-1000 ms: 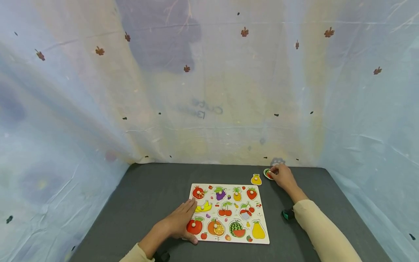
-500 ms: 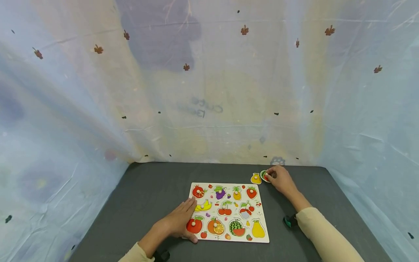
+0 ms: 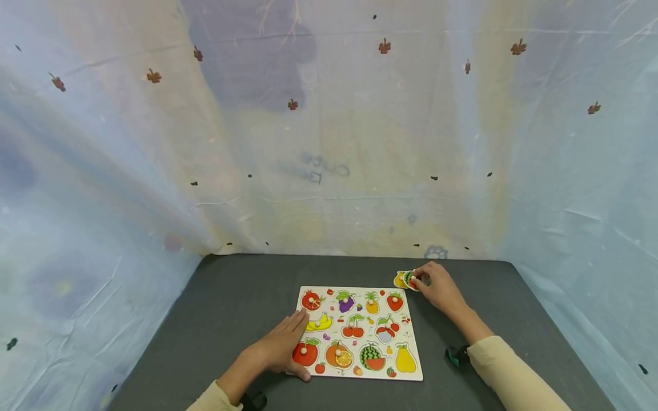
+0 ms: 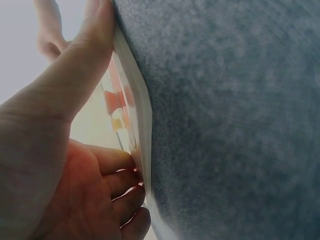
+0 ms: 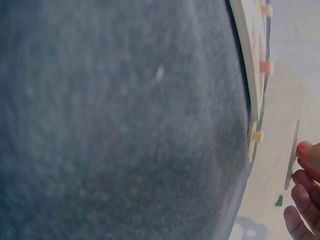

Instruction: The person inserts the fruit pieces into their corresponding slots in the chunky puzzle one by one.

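My right hand [image 3: 441, 288] pinches a round watermelon puzzle piece [image 3: 409, 279] between thumb and fingers. In the right wrist view that piece [image 5: 293, 155] is tilted on edge, held above the table. It overlaps the yellow pear piece [image 3: 398, 279], which lies at the far right corner of a white fruit puzzle board [image 3: 416, 365]. My left hand [image 3: 281, 344] rests on the board's near left corner, fingers straight over the left edge and thumb at the front edge. Knobbed fruit pieces sit in most of the board; the watermelon and pear pictures in the front row show no knobs.
The board lies on a dark grey table [image 3: 247, 302]. A pale patterned curtain [image 3: 329, 142] hangs behind the table and along both sides. A dark band [image 3: 456, 357] is at the right wrist.
My right hand has brought the watermelon piece left and slightly toward me, from beside the pear piece to overlapping it. The left hand and board stay in place.
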A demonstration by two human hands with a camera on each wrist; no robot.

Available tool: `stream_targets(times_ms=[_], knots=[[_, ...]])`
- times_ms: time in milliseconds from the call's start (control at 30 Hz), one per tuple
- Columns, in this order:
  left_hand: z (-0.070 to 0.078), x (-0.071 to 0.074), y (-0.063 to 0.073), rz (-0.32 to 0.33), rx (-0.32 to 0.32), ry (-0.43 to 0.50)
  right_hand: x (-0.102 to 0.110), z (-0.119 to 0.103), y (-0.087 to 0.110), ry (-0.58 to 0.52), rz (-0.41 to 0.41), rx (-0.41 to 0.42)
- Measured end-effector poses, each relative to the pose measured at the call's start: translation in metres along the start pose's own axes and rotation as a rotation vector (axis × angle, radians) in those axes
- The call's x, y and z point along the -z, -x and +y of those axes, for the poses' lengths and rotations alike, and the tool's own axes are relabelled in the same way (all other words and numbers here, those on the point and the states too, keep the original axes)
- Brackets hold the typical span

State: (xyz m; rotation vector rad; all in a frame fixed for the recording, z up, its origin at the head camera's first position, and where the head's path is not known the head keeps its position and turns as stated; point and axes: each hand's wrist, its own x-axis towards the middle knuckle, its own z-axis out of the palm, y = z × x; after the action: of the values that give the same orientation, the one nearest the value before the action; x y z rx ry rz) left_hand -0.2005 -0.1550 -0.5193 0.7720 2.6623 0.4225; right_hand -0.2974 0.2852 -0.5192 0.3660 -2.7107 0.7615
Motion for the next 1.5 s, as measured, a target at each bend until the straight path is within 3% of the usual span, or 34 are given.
stream_targets(times_ms=[633, 1200, 1500], knots=[[0.003, 0.003, 0.002, 0.001, 0.004, 0.002, -0.004, -0.033, 0.028, 0.011, 0.007, 0.133], [0.004, 0.002, 0.003, 0.012, 0.002, -0.006, -0.008, -0.063, 0.047, -0.004, -0.054, 0.197], [-0.011, -0.006, -0.003, 0.023, -0.043, 0.036, -0.013, -0.073, 0.057, -0.035, -0.078, 0.286]])
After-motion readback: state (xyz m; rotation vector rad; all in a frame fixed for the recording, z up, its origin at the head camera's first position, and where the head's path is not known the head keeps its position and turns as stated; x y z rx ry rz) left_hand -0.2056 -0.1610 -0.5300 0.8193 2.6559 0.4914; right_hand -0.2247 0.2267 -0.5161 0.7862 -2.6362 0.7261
